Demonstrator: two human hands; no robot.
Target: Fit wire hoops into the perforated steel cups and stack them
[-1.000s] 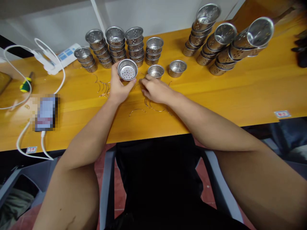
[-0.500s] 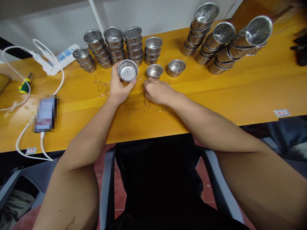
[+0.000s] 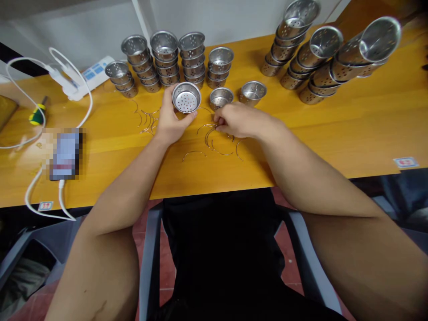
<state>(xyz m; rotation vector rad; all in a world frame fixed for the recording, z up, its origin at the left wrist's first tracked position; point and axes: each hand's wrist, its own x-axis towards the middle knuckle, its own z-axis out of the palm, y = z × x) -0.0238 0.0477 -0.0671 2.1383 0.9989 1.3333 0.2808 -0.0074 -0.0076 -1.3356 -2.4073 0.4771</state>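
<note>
My left hand (image 3: pixel 172 120) grips a small perforated metal cup (image 3: pixel 186 97), tilted so its holed bottom faces me. My right hand (image 3: pixel 239 120) rests on the wooden table (image 3: pixel 334 129) just right of it, fingertips pinched on thin curved wire handles (image 3: pixel 210 133) lying in a loose pile. Two single metal cups (image 3: pixel 221 97) (image 3: pixel 253 92) stand just beyond my right hand. More wire handles (image 3: pixel 147 120) lie left of my left hand.
Stacks of perforated cups (image 3: pixel 174 60) stand at the back centre; longer leaning stacks (image 3: pixel 321 58) lie at the back right. A power strip (image 3: pixel 88 76) with white cables, a screwdriver (image 3: pixel 36 116) and a phone (image 3: pixel 65 154) sit at the left.
My right hand has shifted slightly right and closed its fingertips on the wires. The left hand keeps holding the cup.
</note>
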